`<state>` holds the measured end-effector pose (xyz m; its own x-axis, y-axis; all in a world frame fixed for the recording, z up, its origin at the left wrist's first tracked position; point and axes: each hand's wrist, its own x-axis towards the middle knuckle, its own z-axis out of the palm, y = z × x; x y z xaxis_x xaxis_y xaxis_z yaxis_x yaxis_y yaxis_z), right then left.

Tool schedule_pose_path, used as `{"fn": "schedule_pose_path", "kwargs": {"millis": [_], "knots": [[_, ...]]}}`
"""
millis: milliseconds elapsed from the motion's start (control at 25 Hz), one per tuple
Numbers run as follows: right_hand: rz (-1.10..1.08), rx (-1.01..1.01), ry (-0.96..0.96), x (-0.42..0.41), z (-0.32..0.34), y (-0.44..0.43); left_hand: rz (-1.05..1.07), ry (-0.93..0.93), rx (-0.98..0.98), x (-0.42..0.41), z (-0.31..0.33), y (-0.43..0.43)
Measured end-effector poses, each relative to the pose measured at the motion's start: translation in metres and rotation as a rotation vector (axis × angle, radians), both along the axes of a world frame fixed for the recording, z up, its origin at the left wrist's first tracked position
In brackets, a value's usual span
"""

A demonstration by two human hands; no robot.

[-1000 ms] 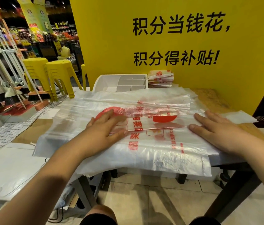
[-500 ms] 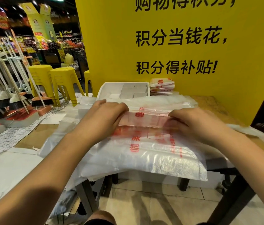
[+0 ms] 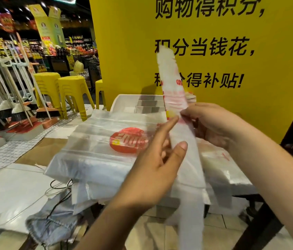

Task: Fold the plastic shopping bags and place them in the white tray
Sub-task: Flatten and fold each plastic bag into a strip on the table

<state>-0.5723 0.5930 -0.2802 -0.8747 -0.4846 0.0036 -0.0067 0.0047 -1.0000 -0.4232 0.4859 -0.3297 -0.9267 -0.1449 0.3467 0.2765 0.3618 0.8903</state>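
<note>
A plastic shopping bag folded into a long narrow strip [image 3: 173, 83] stands almost upright in front of me, blurred by motion. My right hand [image 3: 212, 125] grips the strip near its middle with curled fingers. Lower down, my left hand [image 3: 156, 159] pinches it between thumb and extended fingers. Beneath both hands a stack of flat clear bags with a red round logo [image 3: 95, 150] lies on the table. The white tray [image 3: 122, 101], with its dividers, sits behind the stack against the yellow board. The strip partly hides some folded bags [image 3: 191, 98] beside the tray.
A yellow sign board [image 3: 250, 105] with black characters rises right behind the table. Yellow stools [image 3: 70, 94] and a rack of brooms [image 3: 7, 98] stand to the left. Cables [image 3: 57, 188] trail over the white surface at lower left. The table's dark leg [image 3: 261, 230] shows at lower right.
Both hands have lifted the folded bag off the stack and swung it from lying flat to nearly upright. The red logo on the bag beneath is now uncovered.
</note>
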Motion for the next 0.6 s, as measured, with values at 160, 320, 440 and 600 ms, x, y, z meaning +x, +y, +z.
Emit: {"fn": "schedule_pose_path", "kwargs": {"millis": [160, 320, 440, 600], "knots": [[-0.090, 0.106, -0.012, 0.004, -0.033, -0.014, -0.020, -0.177, 0.272, 0.018, -0.032, -0.001], [-0.276, 0.682, 0.641, 0.024, -0.051, 0.005, 0.091, -0.279, 0.366, 0.024, -0.053, -0.004], [-0.203, 0.722, 0.918, 0.071, -0.066, 0.047, 0.122, -0.273, 0.442, 0.027, -0.056, -0.004], [-0.127, 0.413, 0.958, 0.138, -0.114, 0.081, 0.128, -0.264, 0.516, 0.029, -0.059, 0.002]]}}
